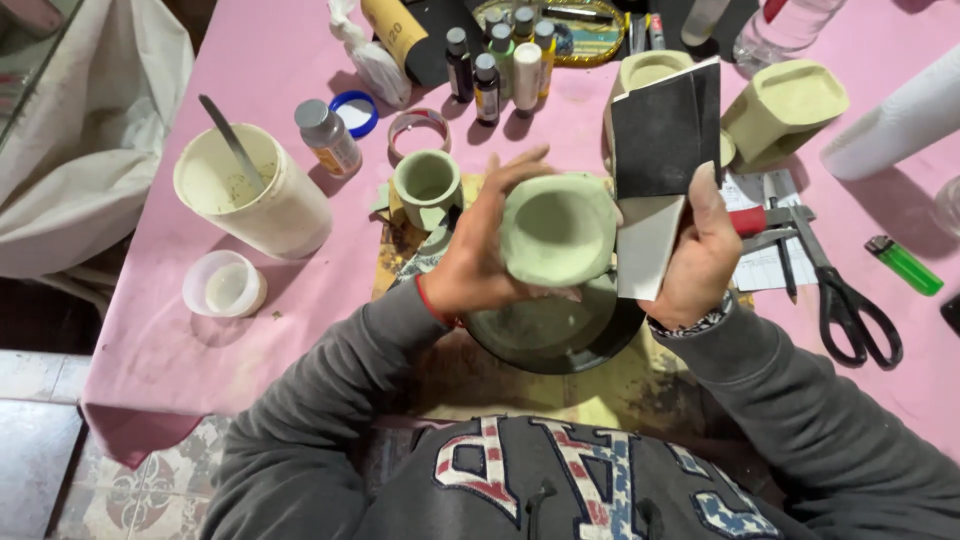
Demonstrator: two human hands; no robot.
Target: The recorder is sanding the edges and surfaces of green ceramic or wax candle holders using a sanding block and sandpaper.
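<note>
A pink tabletop is seen under the work. A dark round dish is placed at its near edge. Above the dish, a pale green pot is held, opening upward, in the left hand, whose grip is closed around its side. A folded sheet of black sandpaper is pinched in the right hand, just beside the pot. Black scissors are noted to the right.

Pale green pot; black sandpaper sheet; pink tablecloth; green lighter.
</note>
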